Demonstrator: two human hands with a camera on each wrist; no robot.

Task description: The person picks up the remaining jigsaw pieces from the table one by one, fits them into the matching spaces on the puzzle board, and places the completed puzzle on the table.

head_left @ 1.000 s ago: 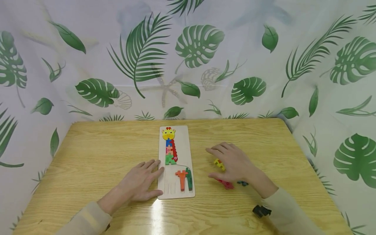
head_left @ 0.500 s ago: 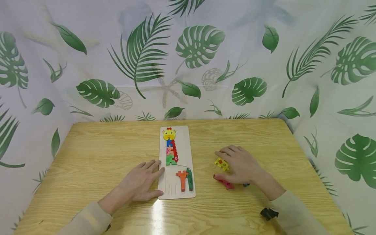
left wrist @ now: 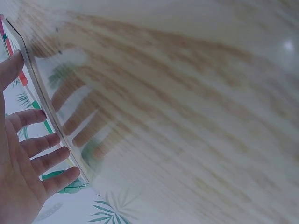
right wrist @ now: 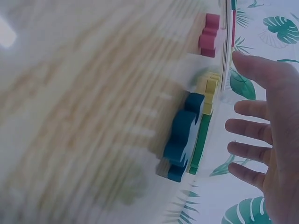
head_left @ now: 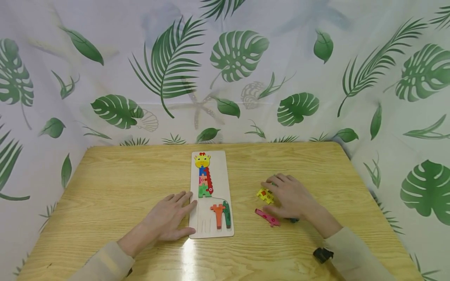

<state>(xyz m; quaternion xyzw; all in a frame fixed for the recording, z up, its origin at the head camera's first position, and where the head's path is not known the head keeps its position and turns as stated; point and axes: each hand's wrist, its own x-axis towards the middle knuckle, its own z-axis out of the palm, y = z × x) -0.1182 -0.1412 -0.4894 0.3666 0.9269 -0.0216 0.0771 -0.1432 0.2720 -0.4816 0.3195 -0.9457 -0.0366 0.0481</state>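
Head: the board point(head_left: 220, 171) lies mid-desk point(head_left: 140, 171), the left hand point(head_left: 168, 218) resting spread-fingered at its left edge; the right hand point(head_left: 291, 200), empty and loose-fingered, is over the pieces point(head_left: 268, 218) to the right. Left wrist: uneven pressure from those fingers could slide the board. Right wrist: the blue piece point(right wrist: 180, 135) sits close beside the green piece point(right wrist: 201, 142), so a careless pinch could drag both.

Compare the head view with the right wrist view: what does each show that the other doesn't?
Only the head view: the left hand resting against the puzzle board, and the giraffe face.

Only the right wrist view: the palm side of the right hand and the long edge of the loose green piece.

Both: the board, right hand, pink piece, yellow piece and dark blue piece, mostly hidden from the head camera.
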